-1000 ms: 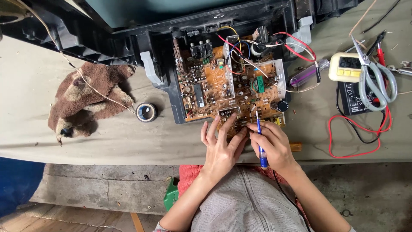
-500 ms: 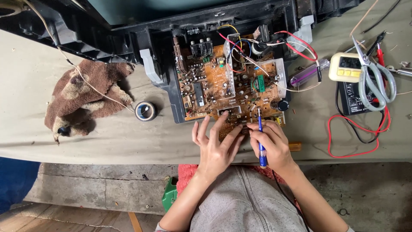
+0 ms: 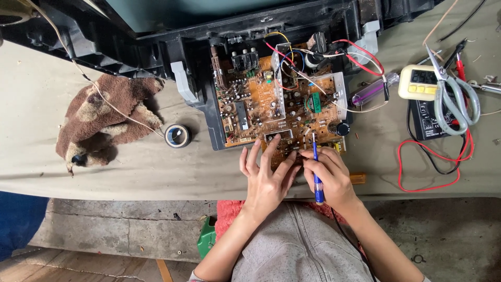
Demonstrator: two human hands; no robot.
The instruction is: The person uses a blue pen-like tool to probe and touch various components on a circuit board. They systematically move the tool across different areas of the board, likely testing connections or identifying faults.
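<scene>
An orange circuit board [image 3: 261,107] packed with components and coloured wires lies in the black housing [image 3: 156,44] of an opened television on a cloth-covered table. My right hand [image 3: 334,175] grips a blue-handled screwdriver [image 3: 317,177] with its tip down on the board's near edge. My left hand [image 3: 266,177] rests beside it, fingers spread, fingertips touching the same near edge of the board.
A brown towel [image 3: 102,122] and a roll of black tape [image 3: 178,136] lie to the left. At the right are a purple-handled screwdriver [image 3: 370,93], a yellow meter [image 3: 420,83], a black meter [image 3: 428,122] with red leads [image 3: 417,180], and scissors [image 3: 454,96].
My left hand has slid up and right onto the board's near edge beside the screwdriver. The right hand has barely moved.
</scene>
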